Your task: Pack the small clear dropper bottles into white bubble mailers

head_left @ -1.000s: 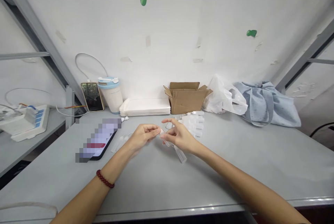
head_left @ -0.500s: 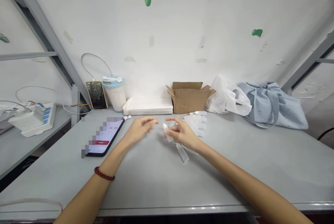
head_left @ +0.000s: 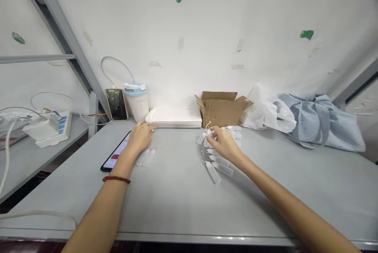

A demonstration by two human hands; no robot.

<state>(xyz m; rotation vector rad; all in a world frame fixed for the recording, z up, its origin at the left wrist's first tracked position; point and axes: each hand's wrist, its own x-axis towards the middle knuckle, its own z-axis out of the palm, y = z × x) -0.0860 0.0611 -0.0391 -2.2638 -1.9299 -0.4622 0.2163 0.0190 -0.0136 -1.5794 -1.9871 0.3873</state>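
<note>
My right hand (head_left: 222, 143) is pinched on a small clear plastic bottle (head_left: 208, 134) with a white cap, at the edge of a cluster of several like bottles (head_left: 220, 164) lying on the grey table (head_left: 183, 194). My left hand (head_left: 139, 136) lies knuckles up near the table's back left, fingers curled at a small white piece (head_left: 153, 130) beside the tray stack; whether it holds anything is hidden. Two small bottles (head_left: 147, 156) lie just below that hand. A red bead bracelet (head_left: 116, 179) circles my left wrist.
A phone (head_left: 115, 156) lies face up left of my left hand. At the back stand a propped phone (head_left: 117, 104), a white cup with blue lid (head_left: 137, 101), stacked white trays (head_left: 175, 117), a cardboard box (head_left: 222, 108), a white plastic bag (head_left: 267, 110) and a blue cloth bag (head_left: 321, 121). A power strip (head_left: 49, 128) sits on the left shelf.
The hands have parted. My left hand moved left and back toward the tray stack. My right hand carried its bottle back to the cluster of bottles.
</note>
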